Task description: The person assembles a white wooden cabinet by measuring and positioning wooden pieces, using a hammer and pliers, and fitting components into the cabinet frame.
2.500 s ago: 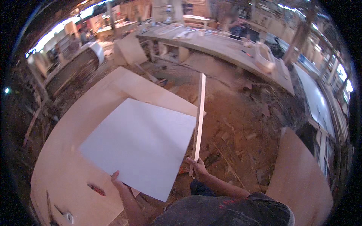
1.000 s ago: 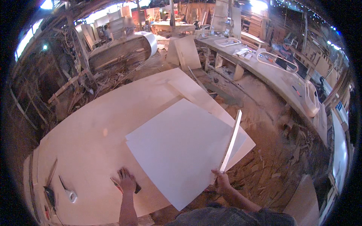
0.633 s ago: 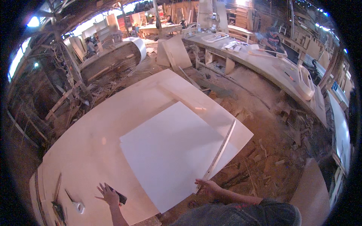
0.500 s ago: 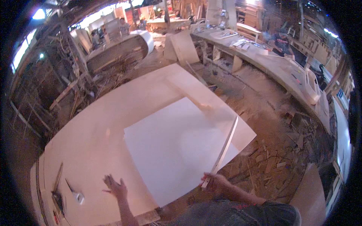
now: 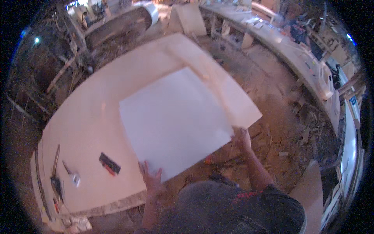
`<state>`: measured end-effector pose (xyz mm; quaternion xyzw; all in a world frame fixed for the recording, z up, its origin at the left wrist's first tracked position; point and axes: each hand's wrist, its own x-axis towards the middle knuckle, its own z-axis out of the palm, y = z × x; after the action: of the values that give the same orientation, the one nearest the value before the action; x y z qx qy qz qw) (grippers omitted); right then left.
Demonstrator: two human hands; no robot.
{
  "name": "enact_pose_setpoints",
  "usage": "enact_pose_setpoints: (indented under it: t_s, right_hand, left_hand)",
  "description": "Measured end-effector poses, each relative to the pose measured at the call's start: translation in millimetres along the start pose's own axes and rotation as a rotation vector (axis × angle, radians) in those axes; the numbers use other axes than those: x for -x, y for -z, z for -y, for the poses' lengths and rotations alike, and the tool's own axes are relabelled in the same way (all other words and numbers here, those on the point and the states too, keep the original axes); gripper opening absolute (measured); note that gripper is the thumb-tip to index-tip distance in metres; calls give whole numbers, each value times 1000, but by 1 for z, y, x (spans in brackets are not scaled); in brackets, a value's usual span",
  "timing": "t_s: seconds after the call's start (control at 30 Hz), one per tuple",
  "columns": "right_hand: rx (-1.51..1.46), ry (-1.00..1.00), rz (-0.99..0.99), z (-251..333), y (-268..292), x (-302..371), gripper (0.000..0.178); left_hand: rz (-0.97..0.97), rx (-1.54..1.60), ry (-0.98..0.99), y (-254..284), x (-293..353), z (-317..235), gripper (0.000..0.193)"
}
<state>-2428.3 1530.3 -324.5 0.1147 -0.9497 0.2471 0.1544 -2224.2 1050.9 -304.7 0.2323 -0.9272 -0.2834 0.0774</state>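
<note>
Sheet (image 5: 175,124): plain, pale greyish white. Tabletop (image 5: 85,128) beneath the sheet: pinkish tan. Block-shaped tool (image 5: 109,163) left of the sheet: black and red. Shirt (image 5: 210,202) on the sheet's near side: dark grey, red lettering. Floor (image 5: 269,93) right of the sheet: reddish brown.

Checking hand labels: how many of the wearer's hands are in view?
2: left hand at the white sheet's near corner, right hand at its right corner. Some fingers are blurred.
</note>
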Motion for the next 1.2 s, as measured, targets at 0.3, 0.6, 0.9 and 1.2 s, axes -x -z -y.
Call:
enact_pose_setpoints:
  t_s: [0.3,0.6,0.9,1.2]
  right_hand:
    - [-16,-417,332,10,5,-29,60]
    - [-28,-161,348,71,-36,-84,61]
    - [-115,-289,485,87,-33,-95,40]
    - [-1132,-885,659,137,-59,43,38]
  left_hand:
    - [-49,-80,-169,6,45,14,107]
    - [-170,-63,-110,24,36,59,81]
    - [-19,-33,-40,55,41,90,57]
    - [-283,26,-146,74,18,-3,43]
